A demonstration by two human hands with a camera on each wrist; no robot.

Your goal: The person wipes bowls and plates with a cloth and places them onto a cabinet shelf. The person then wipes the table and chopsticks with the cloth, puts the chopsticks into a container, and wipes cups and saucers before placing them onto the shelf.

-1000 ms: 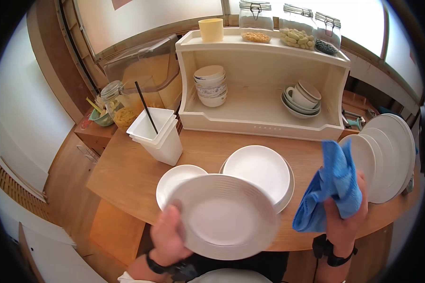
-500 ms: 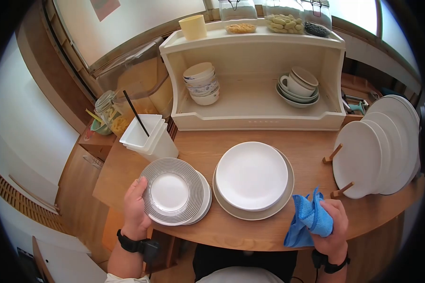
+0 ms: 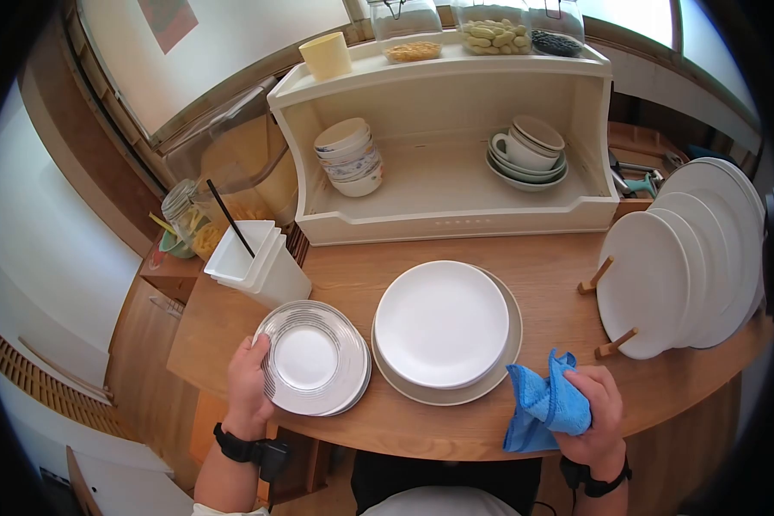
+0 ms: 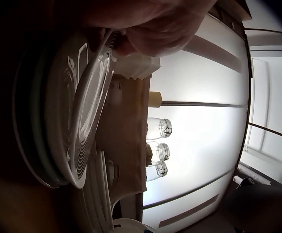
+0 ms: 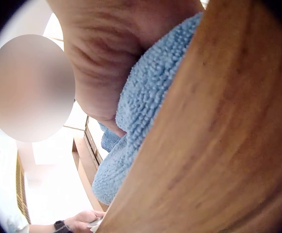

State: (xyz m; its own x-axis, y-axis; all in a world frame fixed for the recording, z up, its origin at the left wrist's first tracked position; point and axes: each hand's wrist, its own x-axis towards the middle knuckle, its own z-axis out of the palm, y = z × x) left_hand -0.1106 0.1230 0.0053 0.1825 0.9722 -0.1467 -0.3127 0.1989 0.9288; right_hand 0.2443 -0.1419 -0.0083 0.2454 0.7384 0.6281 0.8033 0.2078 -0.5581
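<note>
Setting the ringed plate (image 3: 305, 359), left of the large white plate (image 3: 441, 323), onto the plates beneath (image 4: 57, 121) seems the step in hand; next calls for levelling and releasing it. The left hand (image 3: 248, 378) pinches its edge farthest from that landmark; rightward of the landmark, the right hand (image 3: 600, 419) clutches a blue cloth (image 3: 543, 408).

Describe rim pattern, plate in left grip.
Thin grey concentric rings around the white plate; best in head view.
</note>
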